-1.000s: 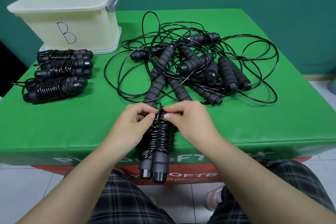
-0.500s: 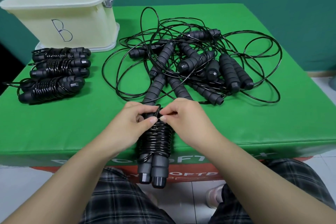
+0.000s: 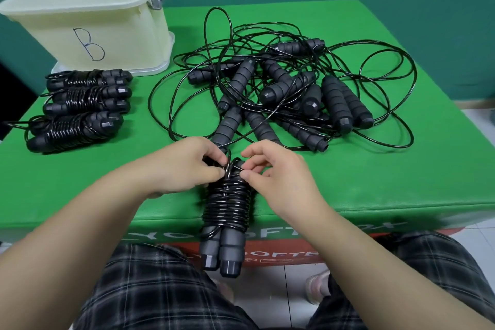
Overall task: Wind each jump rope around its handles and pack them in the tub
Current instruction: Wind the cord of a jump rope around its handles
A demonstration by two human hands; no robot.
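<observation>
Wound rope [image 3: 227, 203] at near bench [image 3: 375, 182] edge, left hand [image 3: 184, 166] and right hand [image 3: 270, 169] fingers pinching its loose end, three bundles [image 3: 80, 107] done beside tub [image 3: 88, 19], none packed, tangled pile [image 3: 281, 94] left.

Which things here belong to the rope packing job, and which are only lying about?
Job: the rope that both hands (left, right) grip; wound ropes; tangled ropes; tub.
Lying about: tub lid under the tub; green mat.
</observation>
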